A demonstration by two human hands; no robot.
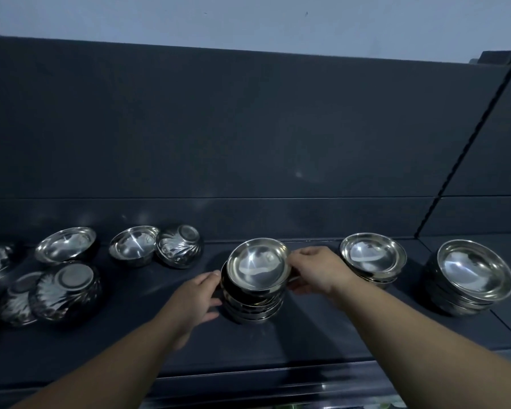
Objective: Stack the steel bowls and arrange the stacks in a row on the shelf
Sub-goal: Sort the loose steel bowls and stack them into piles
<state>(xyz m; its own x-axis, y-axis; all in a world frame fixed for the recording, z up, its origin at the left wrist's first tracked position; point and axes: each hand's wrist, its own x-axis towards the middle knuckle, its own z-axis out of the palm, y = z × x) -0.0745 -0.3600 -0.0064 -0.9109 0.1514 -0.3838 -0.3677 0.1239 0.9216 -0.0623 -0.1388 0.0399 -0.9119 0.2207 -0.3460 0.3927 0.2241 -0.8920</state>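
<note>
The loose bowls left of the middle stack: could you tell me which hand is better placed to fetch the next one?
Probably the left hand: it cups the left side of the middle stack, nearest the overturned bowl. The right hand holds the far rim and would cross over.

Left hand: thumb and curled fingers cupped the bowl stack from its left side.
Right hand: pinched the top bowl at its rim.
Arms: bare, both stretched forward, converging.

Bare left hand, right hand
</note>
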